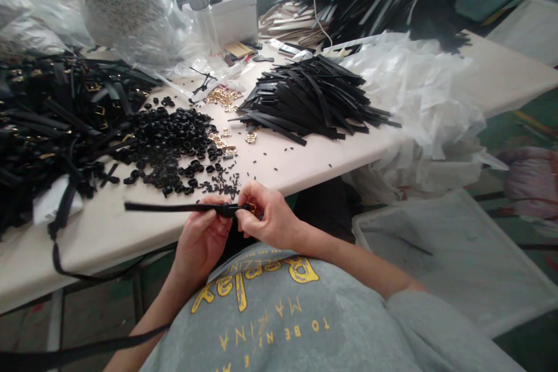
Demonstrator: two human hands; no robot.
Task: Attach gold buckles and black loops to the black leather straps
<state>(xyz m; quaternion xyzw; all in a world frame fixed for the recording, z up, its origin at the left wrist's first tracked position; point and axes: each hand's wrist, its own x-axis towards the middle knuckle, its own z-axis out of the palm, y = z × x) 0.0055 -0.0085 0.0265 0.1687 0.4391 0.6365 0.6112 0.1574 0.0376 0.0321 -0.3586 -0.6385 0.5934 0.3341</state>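
A thin black strap [163, 207] is held level at the table's front edge, its free end pointing left. My left hand [204, 235] pinches it around the middle, close to a black keeper loop [225, 209]. At the strap's right end, the fingers of my right hand [268, 218] are closed around a small gold buckle [251, 207], which they partly cover. Just beyond my hands lie a heap of black loops [174, 139] and a scatter of tiny black pins [224, 181]. Loose gold buckles [224, 97] are spread behind them.
Finished-looking black straps with buckles [56, 110] pile up on the left. A bundle of plain black strips [309, 96] lies right of centre on the table [300, 168]. Plastic sheeting [422, 87] hangs over the right edge above a translucent bin [457, 261]. A bottle [204, 17] stands behind.
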